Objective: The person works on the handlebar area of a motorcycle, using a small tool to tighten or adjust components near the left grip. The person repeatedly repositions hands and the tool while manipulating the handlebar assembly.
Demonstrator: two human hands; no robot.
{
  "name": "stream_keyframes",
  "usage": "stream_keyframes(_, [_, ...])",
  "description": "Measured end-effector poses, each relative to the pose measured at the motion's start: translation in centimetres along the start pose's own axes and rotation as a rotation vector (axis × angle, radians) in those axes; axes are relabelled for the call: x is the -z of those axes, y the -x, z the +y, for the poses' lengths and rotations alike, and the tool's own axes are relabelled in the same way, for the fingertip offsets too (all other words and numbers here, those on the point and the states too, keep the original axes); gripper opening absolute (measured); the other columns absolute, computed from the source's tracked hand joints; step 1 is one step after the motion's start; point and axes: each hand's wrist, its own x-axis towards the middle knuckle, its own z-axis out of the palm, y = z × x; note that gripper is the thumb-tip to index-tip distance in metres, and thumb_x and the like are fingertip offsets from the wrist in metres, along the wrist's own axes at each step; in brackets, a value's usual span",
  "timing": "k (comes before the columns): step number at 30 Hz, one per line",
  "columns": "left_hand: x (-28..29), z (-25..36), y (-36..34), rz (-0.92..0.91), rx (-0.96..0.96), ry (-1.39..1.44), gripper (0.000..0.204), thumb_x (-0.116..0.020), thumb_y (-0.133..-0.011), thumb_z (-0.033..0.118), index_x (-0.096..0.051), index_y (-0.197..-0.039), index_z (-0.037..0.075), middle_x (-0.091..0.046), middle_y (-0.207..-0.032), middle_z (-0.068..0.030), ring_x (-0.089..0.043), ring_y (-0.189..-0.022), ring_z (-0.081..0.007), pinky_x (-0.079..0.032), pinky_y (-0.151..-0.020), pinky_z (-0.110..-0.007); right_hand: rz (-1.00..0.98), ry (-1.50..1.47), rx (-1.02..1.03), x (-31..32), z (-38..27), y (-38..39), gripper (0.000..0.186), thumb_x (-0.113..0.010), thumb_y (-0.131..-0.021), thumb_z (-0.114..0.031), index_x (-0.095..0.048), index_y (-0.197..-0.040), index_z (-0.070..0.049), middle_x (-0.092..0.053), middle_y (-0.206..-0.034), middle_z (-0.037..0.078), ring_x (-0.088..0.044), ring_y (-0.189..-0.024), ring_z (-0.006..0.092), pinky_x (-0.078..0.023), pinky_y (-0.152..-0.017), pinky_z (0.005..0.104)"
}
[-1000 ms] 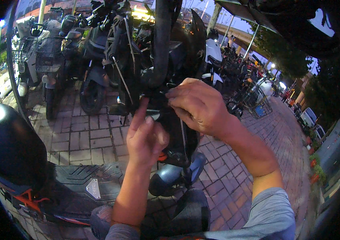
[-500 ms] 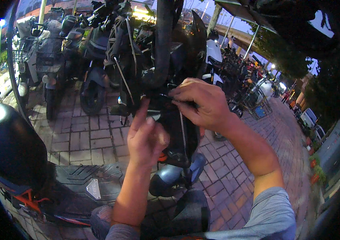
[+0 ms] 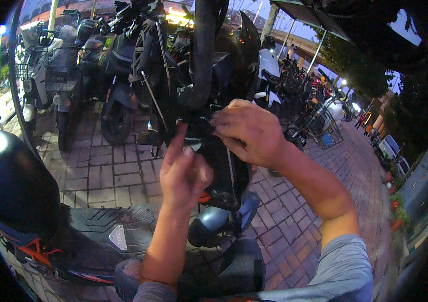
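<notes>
While both hands meet, left hand [image 3: 184, 173] points up — right hand [image 3: 249, 132] pinches the black strap [image 3: 201, 60].

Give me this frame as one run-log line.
left hand: fingers up against black scooter part | right hand: gripping same part from above | around: parked scooters, brick paving

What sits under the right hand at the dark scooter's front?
The right hand covers a black panel with a thin cable running down; the left hand points beside it. What the fingertips touch is hidden.
</notes>
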Motion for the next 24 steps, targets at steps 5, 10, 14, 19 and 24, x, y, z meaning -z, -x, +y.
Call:
stream_keyframes(5, [-0.2, 0.2, 0.0, 0.009, 0.003, 0.01, 0.05, -0.038, -0.099, 0.021, -0.029, -0.148, 0.016, -0.045, -0.049, -0.0054, -0.031, -0.032, -0.0107, -0.032, -0.039, -0.024, -0.009, -0.107, -0.172, 0.3, 0.0, -0.6, 0.025, -0.074, -0.07, -0.002, -0.064, -0.093, -0.008, -0.067, -0.091, 0.009, -0.066, -0.086, 0.0283, -0.054, -0.078, 0.0373])
stream_keyframes(10, [-0.4, 0.3, 0.0, 0.028, 0.007, 0.007, 0.05, -0.038, -0.098, 0.021, -0.028, -0.148, 0.016, -0.045, -0.049, -0.0053, -0.031, -0.032, -0.0105, -0.031, -0.038, -0.024, -0.047, -0.215, -0.324, 0.8, 0.1, -1.2, 0.02, -0.074, -0.071, -0.006, -0.066, -0.089, -0.007, -0.066, -0.086, 0.01, -0.066, -0.082, 0.029, -0.054, -0.07, 0.0367])
stream_keyframes(14, [-0.6, 0.2, 0.0, 0.072, 0.023, 0.027, 0.051, -0.038, -0.098, 0.02, -0.028, -0.148, 0.016, -0.045, -0.049, -0.0054, -0.031, -0.032, -0.0105, -0.031, -0.038, -0.024, -0.031, -0.186, -0.23, 0.7, 0.4, -1.3, 0.019, -0.074, -0.072, -0.006, -0.065, -0.089, -0.006, -0.066, -0.085, 0.01, -0.066, -0.079, 0.029, -0.053, -0.068, 0.0366])
stream_keyframes(19, [-0.3, 0.2, 0.1, 0.056, 0.012, 0.017, 0.051, -0.038, -0.098, 0.02, -0.028, -0.148, 0.016, -0.046, -0.05, -0.0063, -0.031, -0.032, -0.0109, -0.031, -0.038, -0.023, -0.118, -0.182, -0.453, 1.1, -0.2, -1.4, 0.017, -0.07, -0.078, -0.003, -0.067, -0.094, -0.002, -0.068, -0.089, 0.011, -0.068, -0.079, 0.0218, -0.053, -0.071, 0.0316])
stream_keyframes(24, [-0.2, 0.1, 0.1, 0.047, 0.025, 0.035, 0.051, -0.038, -0.098, 0.02, -0.027, -0.148, 0.016, -0.048, -0.051, -0.0071, -0.032, -0.032, -0.0111, -0.031, -0.038, -0.024, 0.05, -0.347, -0.724, 0.2, 0.0, -3.2, 0.015, -0.069, -0.08, -0.013, -0.068, -0.092, -0.003, -0.068, -0.079, 0.015, -0.067, -0.075, 0.0321, -0.053, -0.067, 0.0359])
